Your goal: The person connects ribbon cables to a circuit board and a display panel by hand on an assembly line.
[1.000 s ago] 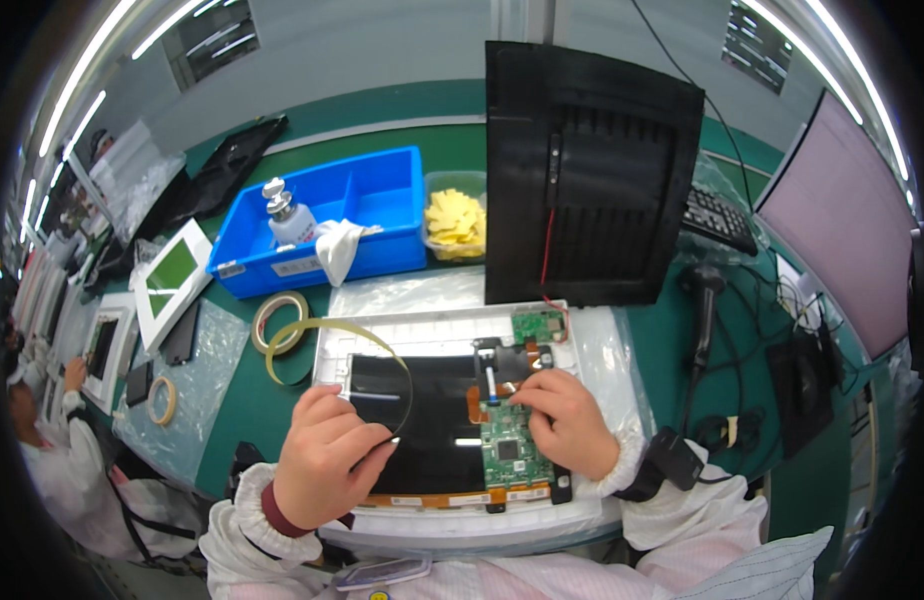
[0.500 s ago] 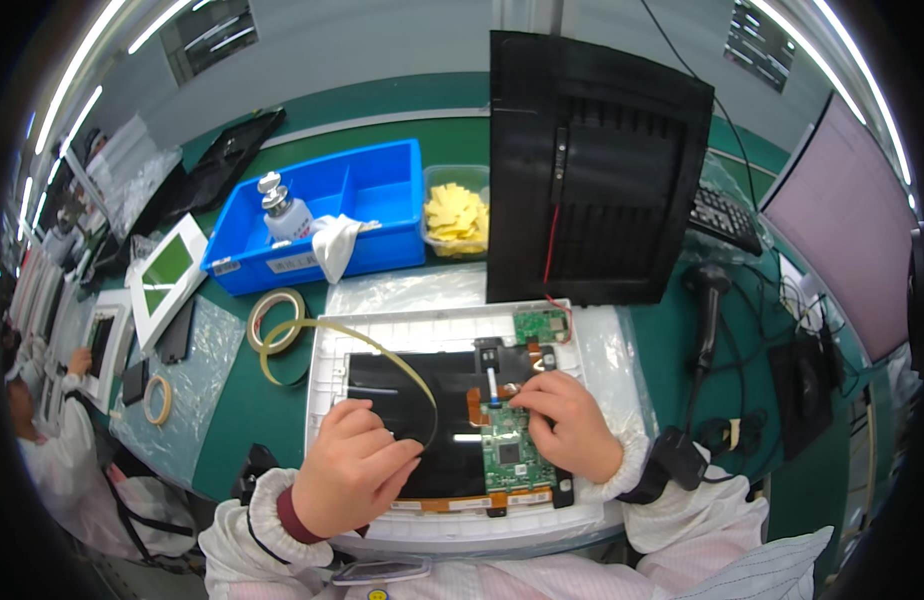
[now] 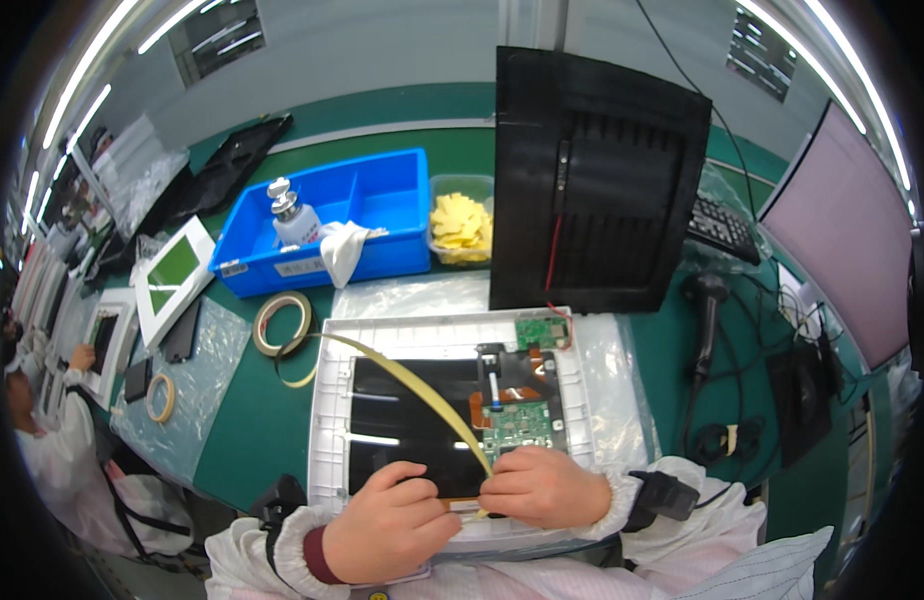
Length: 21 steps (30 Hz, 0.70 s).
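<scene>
A strip of yellowish adhesive tape [image 3: 417, 386] arcs from beside its roll [image 3: 282, 323] down to my hands. My right hand [image 3: 544, 488] is closed on the strip, low over the panel's near edge. My left hand [image 3: 394, 522] has curled fingers at the short tape end showing between the hands; its fingertips are partly hidden. Under them lies a white plastic frame [image 3: 330, 455] with a dark display panel [image 3: 402, 405] inside. A green circuit board [image 3: 520, 424] sits on the panel's right side, partly covered by my right hand. A smaller green board [image 3: 540, 333] is at the frame's upper right corner.
A black cover [image 3: 602, 180] stands upright behind, joined by a red wire. A blue bin [image 3: 327, 270] holds a pump bottle [image 3: 296, 222]; beside it is a tub of yellow pieces [image 3: 462, 228]. A scanner [image 3: 706, 310] and monitor [image 3: 842, 230] stand right. A co-worker [image 3: 57, 430] sits left.
Both hands have moved down toward the panel's near edge, my right one leaving the circuit board. The tape strip now runs to my right hand and is pulled out straighter.
</scene>
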Motion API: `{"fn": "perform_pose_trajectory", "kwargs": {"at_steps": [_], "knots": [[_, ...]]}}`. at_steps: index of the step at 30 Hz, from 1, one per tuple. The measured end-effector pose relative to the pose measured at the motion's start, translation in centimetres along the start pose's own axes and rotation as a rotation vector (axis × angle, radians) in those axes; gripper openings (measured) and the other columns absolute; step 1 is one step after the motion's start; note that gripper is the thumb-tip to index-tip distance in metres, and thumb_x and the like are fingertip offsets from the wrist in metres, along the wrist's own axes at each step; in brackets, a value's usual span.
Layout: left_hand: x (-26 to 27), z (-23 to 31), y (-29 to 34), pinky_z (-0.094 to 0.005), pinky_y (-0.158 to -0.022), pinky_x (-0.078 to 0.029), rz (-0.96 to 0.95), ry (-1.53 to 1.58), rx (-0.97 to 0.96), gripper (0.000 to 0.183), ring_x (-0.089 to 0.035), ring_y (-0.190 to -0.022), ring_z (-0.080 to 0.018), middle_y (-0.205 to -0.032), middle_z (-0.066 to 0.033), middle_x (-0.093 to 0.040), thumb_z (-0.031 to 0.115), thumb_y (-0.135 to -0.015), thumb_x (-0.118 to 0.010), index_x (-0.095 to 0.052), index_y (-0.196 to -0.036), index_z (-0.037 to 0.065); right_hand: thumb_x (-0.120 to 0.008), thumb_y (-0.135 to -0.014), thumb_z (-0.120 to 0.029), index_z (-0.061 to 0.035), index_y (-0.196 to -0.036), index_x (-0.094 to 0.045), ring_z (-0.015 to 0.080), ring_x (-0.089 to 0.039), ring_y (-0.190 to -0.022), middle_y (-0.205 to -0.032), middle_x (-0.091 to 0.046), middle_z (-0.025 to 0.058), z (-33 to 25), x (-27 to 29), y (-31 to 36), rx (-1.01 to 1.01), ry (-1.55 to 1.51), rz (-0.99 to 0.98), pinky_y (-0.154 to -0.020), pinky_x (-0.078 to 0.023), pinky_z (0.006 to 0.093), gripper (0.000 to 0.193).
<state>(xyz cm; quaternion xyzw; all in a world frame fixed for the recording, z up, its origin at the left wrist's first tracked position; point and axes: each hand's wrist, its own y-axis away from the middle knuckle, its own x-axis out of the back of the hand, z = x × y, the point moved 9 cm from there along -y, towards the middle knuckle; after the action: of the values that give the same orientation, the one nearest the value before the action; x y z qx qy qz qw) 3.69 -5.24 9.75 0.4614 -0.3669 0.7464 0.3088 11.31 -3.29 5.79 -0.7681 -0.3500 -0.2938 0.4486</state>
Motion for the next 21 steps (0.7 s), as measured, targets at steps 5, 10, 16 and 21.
{"fn": "perform_pose_trajectory", "kwargs": {"at_steps": [5, 10, 16, 21], "knots": [[3.4, -0.9, 1.2, -0.0346, -0.080, -0.042, 0.108, -0.008, 0.122, 0.012, -0.053, -0.073, -0.0169, -0.068, 0.0009, -0.055, 0.014, -0.065, -0.069, -0.060, -0.071, 0.009, -0.061, -0.068, -0.008, -0.0041, -0.085, -0.060, 0.0198, -0.054, -0.075, -0.081, -0.057, 0.0043, 0.3, 0.1, 0.1, -0.007, -0.018, 0.027, -0.063, -0.045, 0.0297, 0.018], [5.6, -2.6, 2.5, -0.0311, -0.065, -0.045, 0.187, 0.330, 0.225, 0.017, -0.053, -0.067, -0.0197, -0.066, -0.0014, -0.058, 0.007, -0.059, -0.076, -0.061, -0.067, 0.006, -0.065, -0.065, -0.006, -0.0033, -0.090, -0.063, 0.0218, -0.057, -0.076, -0.086, -0.061, 0.0061, 0.4, 0.7, 0.2, -0.015, -0.013, 0.075, -0.060, -0.047, 0.0315, 0.025], [3.8, -2.0, 1.8, -0.0331, -0.070, -0.047, 0.135, 0.872, 0.144, 0.011, -0.057, -0.075, -0.0247, -0.072, -0.0082, -0.062, 0.000, -0.066, -0.073, -0.062, -0.069, 0.002, -0.069, -0.066, -0.009, -0.0033, -0.090, -0.065, 0.0220, -0.058, -0.079, -0.090, -0.063, 0.0062, 0.4, 1.0, 0.3, -0.032, 0.003, 0.111, -0.062, -0.048, 0.0309, 0.025], [2.4, -1.7, 0.8, -0.0346, -0.074, -0.046, 0.140, 1.124, 0.091, 0.017, -0.057, -0.082, -0.0250, -0.079, -0.0086, -0.064, 0.000, -0.066, -0.074, -0.065, -0.080, -0.001, -0.069, -0.067, -0.009, -0.0038, -0.092, -0.065, 0.0222, -0.060, -0.078, -0.091, -0.064, 0.0057, 0.5, 1.3, 0.5, -0.040, -0.008, 0.135, -0.061, -0.050, 0.0298, 0.025]]}}
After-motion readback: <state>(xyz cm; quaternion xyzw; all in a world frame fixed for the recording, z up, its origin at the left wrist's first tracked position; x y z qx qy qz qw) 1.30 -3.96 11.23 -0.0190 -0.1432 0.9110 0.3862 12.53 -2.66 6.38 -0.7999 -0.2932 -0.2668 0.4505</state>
